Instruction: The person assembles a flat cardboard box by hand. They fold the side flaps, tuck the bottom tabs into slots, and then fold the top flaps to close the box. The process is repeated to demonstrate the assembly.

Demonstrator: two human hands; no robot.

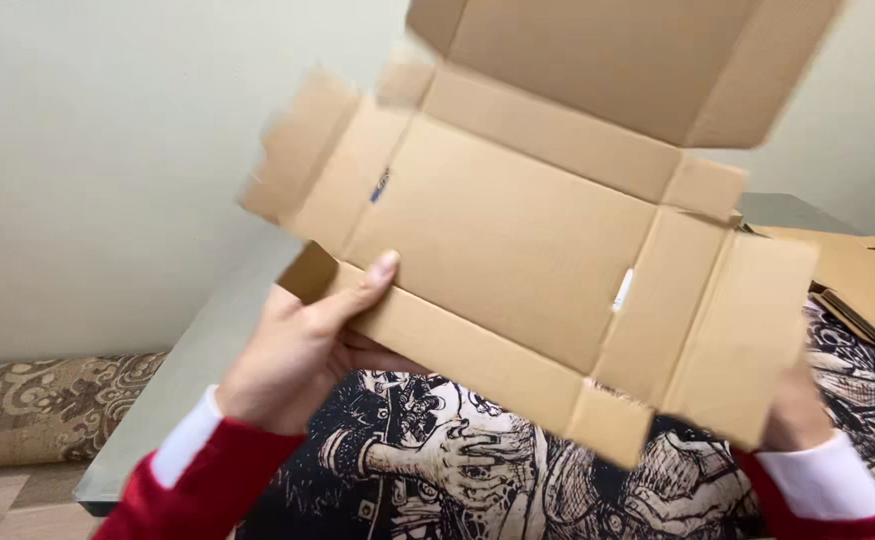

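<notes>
Both hands hold a flat, unfolded box [518,240] up above the table [208,350]: left hand [298,350] pinches its near flap, thumb on top; right hand [793,410] grips behind the right flap, fingers hidden

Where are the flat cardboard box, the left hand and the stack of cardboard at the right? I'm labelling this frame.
flat cardboard box [503,245], head view, middle of its large centre panel.
left hand [303,350], head view, back of the hand below the thumb.
stack of cardboard [873,285], head view, top sheet of the pile.
</notes>
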